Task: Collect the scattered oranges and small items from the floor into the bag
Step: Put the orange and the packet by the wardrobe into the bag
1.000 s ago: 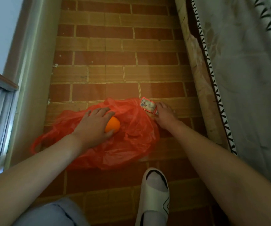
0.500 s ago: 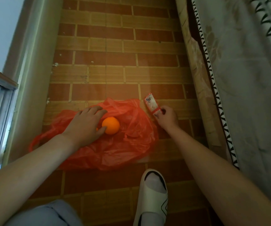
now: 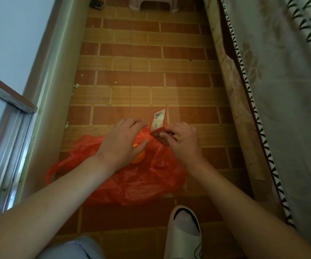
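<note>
Visibly one orange (image 3: 138, 160) on one red bag (image 3: 143, 182); left hand (image 3: 121, 144) fingers apart; right hand (image 3: 183, 141) pinches one packet (image 3: 158, 121).

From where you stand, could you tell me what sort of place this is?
Probably a bedroom at home, in the narrow gap beside a bed. A patterned bedsheet hangs down on the right, brick-pattern floor tiles run between it and a painted wall, and a plastic stool stands at the far end.

open brick floor (image 3: 151, 75) ahead; wall (image 3: 44, 86) left, hanging cloth (image 3: 281, 109) right, stool (image 3: 153, 3) far end.
</note>
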`<action>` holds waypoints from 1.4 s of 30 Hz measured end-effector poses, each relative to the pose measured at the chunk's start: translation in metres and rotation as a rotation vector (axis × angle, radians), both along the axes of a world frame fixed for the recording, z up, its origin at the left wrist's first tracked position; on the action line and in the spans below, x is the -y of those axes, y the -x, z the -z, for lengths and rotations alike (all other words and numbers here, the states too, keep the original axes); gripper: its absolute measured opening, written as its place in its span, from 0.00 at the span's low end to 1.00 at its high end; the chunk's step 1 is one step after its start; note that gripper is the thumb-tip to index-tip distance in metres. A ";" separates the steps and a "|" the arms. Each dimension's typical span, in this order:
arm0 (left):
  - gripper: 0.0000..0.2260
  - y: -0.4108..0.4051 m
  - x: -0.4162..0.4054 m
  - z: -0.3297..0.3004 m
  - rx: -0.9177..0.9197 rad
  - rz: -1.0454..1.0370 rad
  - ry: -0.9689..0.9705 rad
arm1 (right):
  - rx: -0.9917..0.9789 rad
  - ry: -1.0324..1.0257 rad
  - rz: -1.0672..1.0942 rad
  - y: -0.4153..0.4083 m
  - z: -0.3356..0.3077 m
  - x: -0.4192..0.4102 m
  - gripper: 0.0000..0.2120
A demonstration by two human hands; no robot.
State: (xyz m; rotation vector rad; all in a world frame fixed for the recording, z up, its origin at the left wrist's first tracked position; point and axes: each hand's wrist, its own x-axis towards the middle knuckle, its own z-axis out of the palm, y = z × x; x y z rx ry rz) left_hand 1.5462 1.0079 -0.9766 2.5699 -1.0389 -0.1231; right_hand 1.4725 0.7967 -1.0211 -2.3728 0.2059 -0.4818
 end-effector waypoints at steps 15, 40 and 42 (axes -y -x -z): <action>0.09 -0.001 -0.027 0.014 0.040 0.027 0.059 | 0.006 -0.095 -0.115 -0.005 -0.011 -0.047 0.09; 0.06 -0.005 -0.067 0.017 -0.241 -0.195 0.047 | -0.499 -0.261 -0.312 -0.013 0.004 -0.072 0.06; 0.06 -0.007 -0.070 0.022 -0.279 -0.205 -0.013 | -0.521 -0.190 -0.336 -0.012 0.004 -0.072 0.08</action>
